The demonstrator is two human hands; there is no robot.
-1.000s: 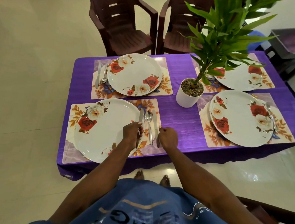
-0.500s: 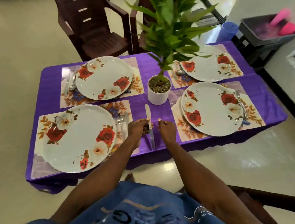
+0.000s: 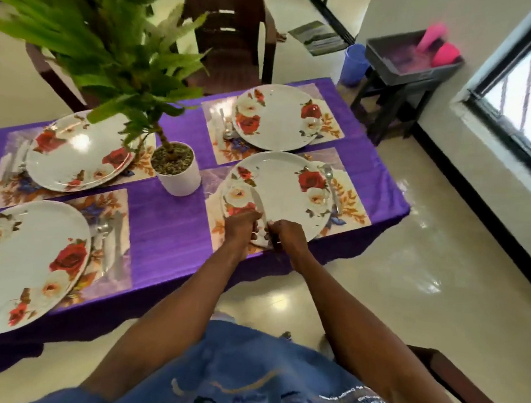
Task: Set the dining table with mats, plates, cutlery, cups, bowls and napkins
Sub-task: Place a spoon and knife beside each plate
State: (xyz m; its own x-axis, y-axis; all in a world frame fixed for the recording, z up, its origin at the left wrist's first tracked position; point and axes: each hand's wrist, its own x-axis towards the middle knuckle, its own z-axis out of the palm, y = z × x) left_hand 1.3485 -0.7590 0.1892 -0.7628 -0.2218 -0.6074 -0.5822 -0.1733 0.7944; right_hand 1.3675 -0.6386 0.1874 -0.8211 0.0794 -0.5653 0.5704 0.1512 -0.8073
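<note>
Both hands met over the near edge of the plate (image 3: 285,190) right of the pot (image 3: 177,170) on the desk (image 3: 167,222). The left hand (image 3: 241,228) gripped a knife (image 3: 259,205), its blade lying over the plate's rim and pointing toward the pot. The right hand (image 3: 288,236) was curled just beside it; what it held I could not tell. A spoon (image 3: 331,181) lay on the plate's far side from the pot.

Silver table knife (image 3: 259,205) at frame centre: handle end hidden under both hands. Large floral white plate (image 3: 14,264) at lower left: cut by left edge. Green potted plant (image 3: 105,39) at upper left: motion-blurred, top cropped. Pink cups (image 3: 438,44) at upper right: blurred.
</note>
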